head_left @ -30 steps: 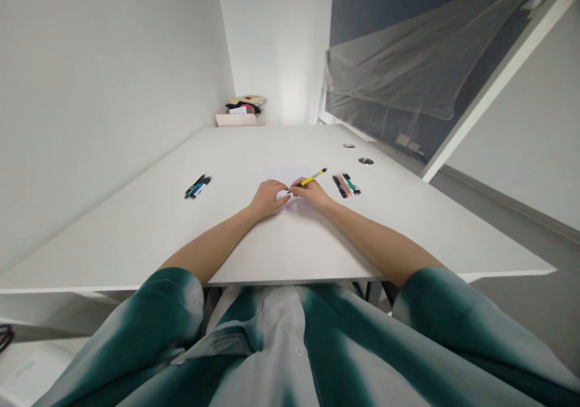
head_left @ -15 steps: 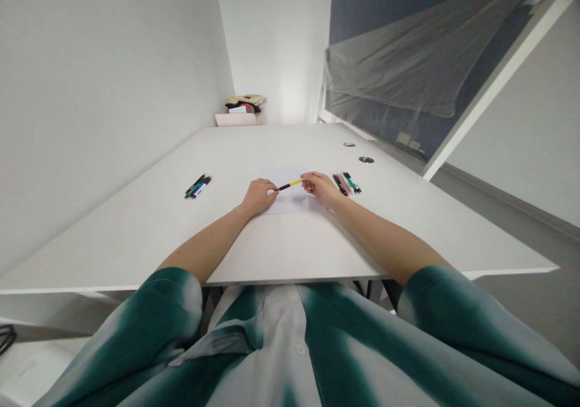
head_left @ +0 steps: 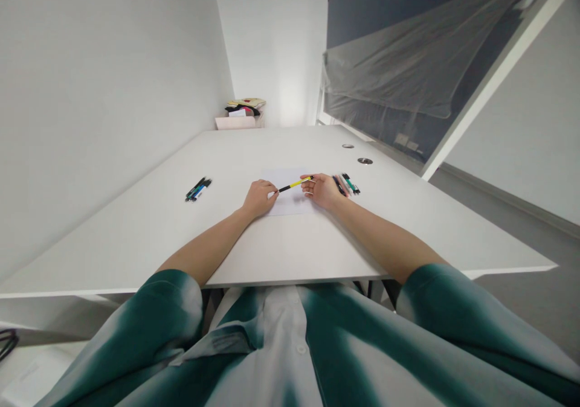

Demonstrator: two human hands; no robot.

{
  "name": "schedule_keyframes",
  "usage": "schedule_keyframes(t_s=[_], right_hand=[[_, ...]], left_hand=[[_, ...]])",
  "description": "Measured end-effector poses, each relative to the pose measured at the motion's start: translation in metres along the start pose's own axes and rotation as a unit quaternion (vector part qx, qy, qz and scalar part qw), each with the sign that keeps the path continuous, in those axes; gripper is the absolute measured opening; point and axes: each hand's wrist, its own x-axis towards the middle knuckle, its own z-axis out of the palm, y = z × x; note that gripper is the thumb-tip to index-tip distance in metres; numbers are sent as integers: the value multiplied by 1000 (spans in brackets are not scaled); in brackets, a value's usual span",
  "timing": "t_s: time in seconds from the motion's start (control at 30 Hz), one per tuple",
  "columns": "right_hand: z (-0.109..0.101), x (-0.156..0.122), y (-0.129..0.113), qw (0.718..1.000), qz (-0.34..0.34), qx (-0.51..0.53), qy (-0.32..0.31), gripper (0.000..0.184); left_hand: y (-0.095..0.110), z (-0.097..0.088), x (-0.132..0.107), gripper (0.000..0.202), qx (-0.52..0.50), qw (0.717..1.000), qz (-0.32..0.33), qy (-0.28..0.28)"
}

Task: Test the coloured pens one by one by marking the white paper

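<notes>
A yellow and black pen (head_left: pixel 295 183) is held at a slant above a white sheet of paper (head_left: pixel 290 206). My left hand (head_left: pixel 260 198) pinches its dark lower-left end between thumb and fingers, at the paper's left side. The yellow end, with a dark tip, reaches up to my right hand (head_left: pixel 322 191). That hand's fingers are apart, with the pen's end beside or lightly against them; contact is hard to make out. Part of the paper is hidden under my hands.
Several pens (head_left: pixel 198 189) lie grouped on the left of the white table (head_left: pixel 294 250). More pens (head_left: pixel 347 183) lie just right of my right hand. Two round table inserts (head_left: pixel 365 161) are farther back right. A pink box (head_left: pixel 235 122) stands at the far end.
My right hand has loosened from the pen's yellow end and its fingers have spread, so more of that end shows. My left hand keeps its pinch.
</notes>
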Motion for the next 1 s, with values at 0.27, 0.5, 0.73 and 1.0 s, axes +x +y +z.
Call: schedule_keyframes(t_s=[0.27, 0.5, 0.73, 1.0], right_hand=[[0, 1, 3, 998, -31, -58, -2, 40], [0, 2, 2, 998, -26, -51, 1, 40], [1, 0, -1, 997, -27, -78, -6, 45], [0, 6, 6, 964, -92, -249, 1, 20]], left_hand=[[3, -2, -1, 27, -10, 1000, -9, 5], [4, -2, 0, 28, -7, 1000, -8, -5], [-1, -4, 3, 28, 29, 999, -21, -21], [-6, -6, 2, 30, 56, 997, -41, -25]])
